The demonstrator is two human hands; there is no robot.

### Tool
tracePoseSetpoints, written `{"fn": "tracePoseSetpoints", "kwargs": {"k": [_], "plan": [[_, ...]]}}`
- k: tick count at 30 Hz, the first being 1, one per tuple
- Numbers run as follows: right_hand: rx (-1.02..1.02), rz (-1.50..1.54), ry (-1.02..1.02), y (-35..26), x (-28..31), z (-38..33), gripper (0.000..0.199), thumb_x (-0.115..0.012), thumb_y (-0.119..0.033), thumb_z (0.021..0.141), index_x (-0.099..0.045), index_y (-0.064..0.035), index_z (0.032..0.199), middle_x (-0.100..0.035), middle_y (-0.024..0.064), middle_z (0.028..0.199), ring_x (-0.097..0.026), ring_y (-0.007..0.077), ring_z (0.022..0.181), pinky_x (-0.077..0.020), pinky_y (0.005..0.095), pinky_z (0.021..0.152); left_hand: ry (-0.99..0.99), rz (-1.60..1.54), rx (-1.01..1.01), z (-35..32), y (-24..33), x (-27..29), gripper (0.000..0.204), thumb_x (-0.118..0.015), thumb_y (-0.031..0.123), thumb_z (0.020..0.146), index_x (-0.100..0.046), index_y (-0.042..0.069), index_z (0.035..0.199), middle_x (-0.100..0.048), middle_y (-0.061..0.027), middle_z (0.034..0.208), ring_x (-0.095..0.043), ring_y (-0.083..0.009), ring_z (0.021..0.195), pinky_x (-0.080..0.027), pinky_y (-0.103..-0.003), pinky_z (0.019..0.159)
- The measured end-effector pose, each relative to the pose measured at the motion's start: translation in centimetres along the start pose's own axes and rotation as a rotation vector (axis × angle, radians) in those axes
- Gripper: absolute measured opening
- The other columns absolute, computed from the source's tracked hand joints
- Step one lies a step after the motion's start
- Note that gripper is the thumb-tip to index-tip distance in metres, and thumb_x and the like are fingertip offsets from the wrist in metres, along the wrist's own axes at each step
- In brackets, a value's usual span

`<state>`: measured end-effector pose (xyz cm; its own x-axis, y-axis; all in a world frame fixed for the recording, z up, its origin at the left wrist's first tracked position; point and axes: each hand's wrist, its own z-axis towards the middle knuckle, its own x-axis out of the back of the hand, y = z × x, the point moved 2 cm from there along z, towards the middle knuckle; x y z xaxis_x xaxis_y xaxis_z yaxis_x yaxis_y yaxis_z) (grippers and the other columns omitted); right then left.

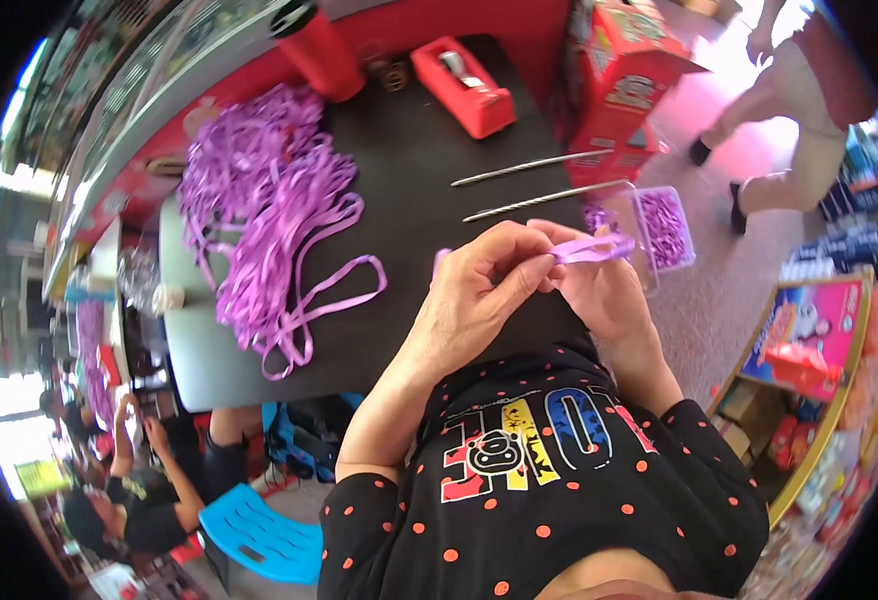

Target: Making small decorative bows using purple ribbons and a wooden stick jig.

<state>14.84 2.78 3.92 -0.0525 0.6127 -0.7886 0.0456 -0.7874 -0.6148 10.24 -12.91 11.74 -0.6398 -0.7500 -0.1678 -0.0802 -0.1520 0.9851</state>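
Observation:
Above the near edge of the dark table [399, 150], both my hands come together around a purple ribbon strap [599, 247]. My left hand [474, 290] pinches it between thumb and fingertips. The strap runs across the fingers of my right hand [604, 295], which hold it; my left fingers partly hide that grip. To the left lies a large tangled heap of purple straps [269, 190], with a few loops trailing toward me. Two thin metal rods [549, 201] stick out past the table's right side. Beside my right hand is a clear plastic box [692, 240] of small purple pieces.
At the table's back stand a red tape dispenser [464, 87] and a red canister [317, 50]. Red cartons [624, 90] are at the far right. A blue stool [264, 535] and seated people [149, 500] are at lower left. Someone walks [789, 130] at upper right.

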Motion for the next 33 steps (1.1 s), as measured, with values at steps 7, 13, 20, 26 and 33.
{"fn": "tracePoseSetpoints", "kwargs": {"k": [7,13,20,26,33], "plan": [[0.092,0.06,0.111,-4.2,0.4,-2.6,0.062,-0.031,-0.048,0.099,-0.052,0.0033,0.126,-0.059,0.0194,0.12,-0.056,0.024,0.112,-0.0406,0.0369,0.099,-0.033,0.086,0.111,2.1,-2.1,-3.0,0.018,-0.061,0.011,0.091,-0.063,-0.003,0.101,-0.068,-0.0083,0.091,-0.064,-0.0137,0.083,-0.051,-0.026,0.078],[0.166,-0.148,0.206,-4.6,1.5,-4.7,0.039,-0.052,-0.021,0.095,-0.052,0.0047,0.124,-0.062,0.0149,0.114,-0.059,0.0187,0.104,-0.0461,0.0301,0.089,-0.139,0.391,-0.159,3.8,-1.2,-4.5,0.016,-0.064,0.01,0.085,-0.068,0.001,0.097,-0.067,-0.0104,0.09,-0.065,-0.0181,0.081,-0.051,-0.029,0.072],[0.346,-0.237,0.257,-7.9,3.0,-5.2,0.039,-0.062,-0.018,0.089,-0.053,0.004,0.119,-0.061,0.0106,0.109,-0.059,0.0116,0.092,-0.0476,0.0231,0.079,-0.397,0.392,-0.181,7.2,-0.4,-7.8,0.016,-0.066,0.009,0.083,-0.069,0.001,0.096,-0.066,-0.0132,0.088,-0.066,-0.0236,0.081,-0.051,-0.031,0.072],[0.347,-0.162,0.249,-10.1,7.0,-7.5,0.028,-0.062,-0.013,0.085,-0.057,0.0009,0.108,-0.06,0.0096,0.111,-0.058,0.0153,0.096,-0.045,0.029,0.086,-0.518,0.334,-0.086,11.4,-0.3,-11.7,0.017,-0.066,0.007,0.084,-0.07,0.001,0.1,-0.066,-0.0078,0.09,-0.062,-0.0105,0.081,-0.049,-0.024,0.072],[0.459,-0.411,0.245,-13.2,10.2,-9.3,0.02,-0.06,-0.014,0.088,-0.058,0.0012,0.102,-0.062,0.006,0.089,-0.058,0.0135,0.082,-0.0451,0.0264,0.078,-0.669,0.12,0.018,16.2,-1.8,-13.8,0.018,-0.061,0.012,0.088,-0.064,-0.003,0.098,-0.065,-0.0028,0.088,-0.061,-0.0075,0.083,-0.049,-0.022,0.073]]}}
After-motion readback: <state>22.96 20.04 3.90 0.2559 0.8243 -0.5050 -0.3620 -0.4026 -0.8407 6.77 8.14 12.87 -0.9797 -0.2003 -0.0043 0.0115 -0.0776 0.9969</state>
